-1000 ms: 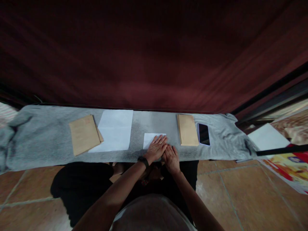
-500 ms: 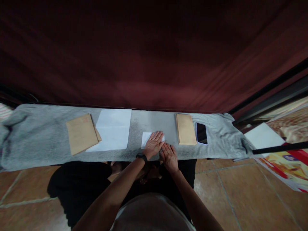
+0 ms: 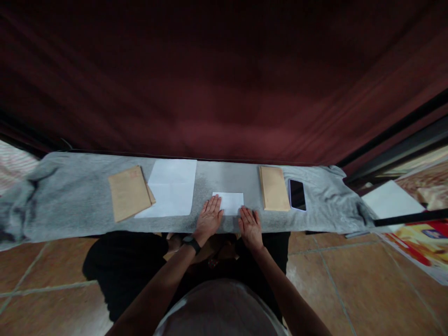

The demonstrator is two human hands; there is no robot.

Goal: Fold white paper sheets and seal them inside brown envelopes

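Note:
A small white folded sheet of paper (image 3: 231, 203) lies flat on the grey cloth in front of me. My left hand (image 3: 209, 217), with a dark watch at the wrist, rests flat with its fingers stretched over the paper's left edge. At the lower right corner of the paper, my right hand (image 3: 250, 227) lies with its fingers extended, the tips touching or just beside the edge. Neither hand grips anything. Larger white sheets (image 3: 172, 189) lie to the left, partly under brown envelopes (image 3: 129, 193).
A stack of brown envelopes (image 3: 275, 189) and a phone (image 3: 297, 194) with a pale case lie on the right of the grey cloth (image 3: 77, 200). Behind the narrow table hangs a dark red curtain (image 3: 224, 93). A white board (image 3: 392, 200) and dark bars stand at far right.
My left hand has slid left across the white paper, from its right part to its left edge, uncovering most of it. My right hand stays near the lower right corner. The view has shifted slightly.

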